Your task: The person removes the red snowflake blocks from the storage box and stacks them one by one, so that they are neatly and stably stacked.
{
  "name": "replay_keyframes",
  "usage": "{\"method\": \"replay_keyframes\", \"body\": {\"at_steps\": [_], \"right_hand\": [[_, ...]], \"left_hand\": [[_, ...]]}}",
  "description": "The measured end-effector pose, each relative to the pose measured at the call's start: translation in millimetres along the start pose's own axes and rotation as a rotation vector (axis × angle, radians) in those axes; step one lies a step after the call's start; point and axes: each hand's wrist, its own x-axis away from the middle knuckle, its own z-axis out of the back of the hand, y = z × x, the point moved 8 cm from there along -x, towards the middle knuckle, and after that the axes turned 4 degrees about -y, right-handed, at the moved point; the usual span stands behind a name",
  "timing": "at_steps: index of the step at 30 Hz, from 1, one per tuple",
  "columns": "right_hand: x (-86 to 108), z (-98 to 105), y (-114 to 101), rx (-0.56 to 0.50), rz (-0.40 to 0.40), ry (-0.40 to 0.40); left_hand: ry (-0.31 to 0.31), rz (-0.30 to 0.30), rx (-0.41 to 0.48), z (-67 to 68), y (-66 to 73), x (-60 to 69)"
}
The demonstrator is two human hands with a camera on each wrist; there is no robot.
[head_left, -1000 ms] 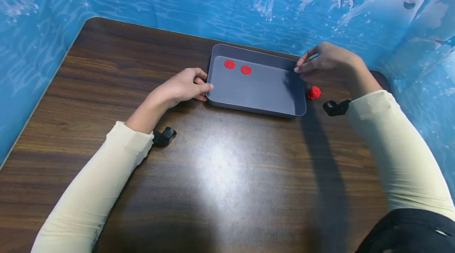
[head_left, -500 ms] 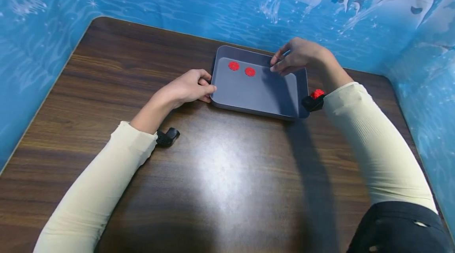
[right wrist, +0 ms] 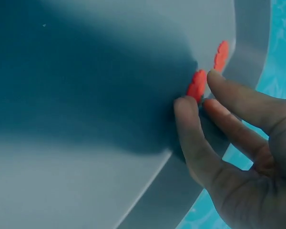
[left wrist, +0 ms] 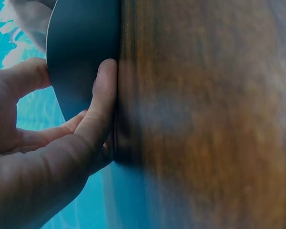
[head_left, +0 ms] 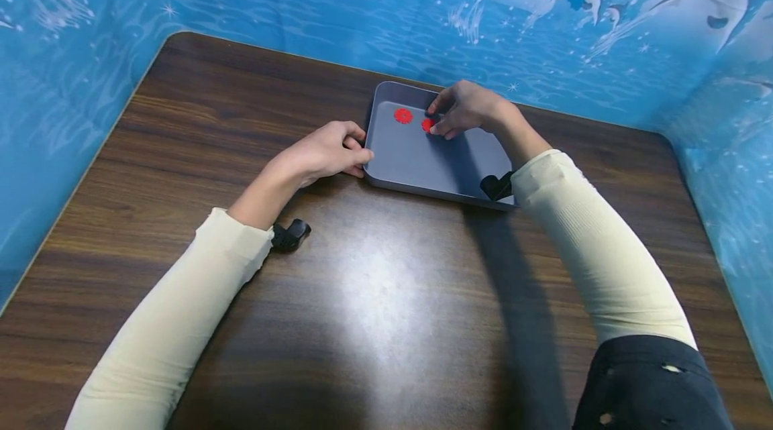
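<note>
A shallow dark grey baking tray lies at the far side of the table. My left hand grips its left edge, with the thumb over the rim; in the left wrist view, fingers lie against the tray wall. Two flat red discs with scalloped edges are in the tray. The left disc lies by itself. At the right disc is my right hand, its thumb and fingertips on either side, partly covering it. The right wrist view shows this disc between spread fingertips, with no firm pinch visible.
The brown wooden table runs up to a blue curtain printed with dolphins, close behind the tray. Black wrist cameras sit at both wrists. My right sleeve crosses the table right of the tray.
My right hand has moved left from the tray's right edge to the right disc. The red ball seen beside the tray earlier is now hidden behind my right arm. The left hand keeps its hold.
</note>
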Motion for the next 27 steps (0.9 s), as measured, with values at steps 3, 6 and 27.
{"method": "replay_keyframes", "body": {"at_steps": [3,6,27], "right_hand": [[-2.6,-1.8,-1.2,0.078,-0.005,0.028],[-4.5,-1.1,-2.3,0.157,-0.013,0.062],[-6.7,-3.1,-4.5,0.278,-0.025,0.095]], "left_hand": [[-0.003,-0.004,-0.005,-0.6,0.2,0.0],[-0.004,-0.004,-0.009,-0.7,0.4,0.2],[0.014,0.007,-0.029,-1.4,-0.4,-0.6]]}}
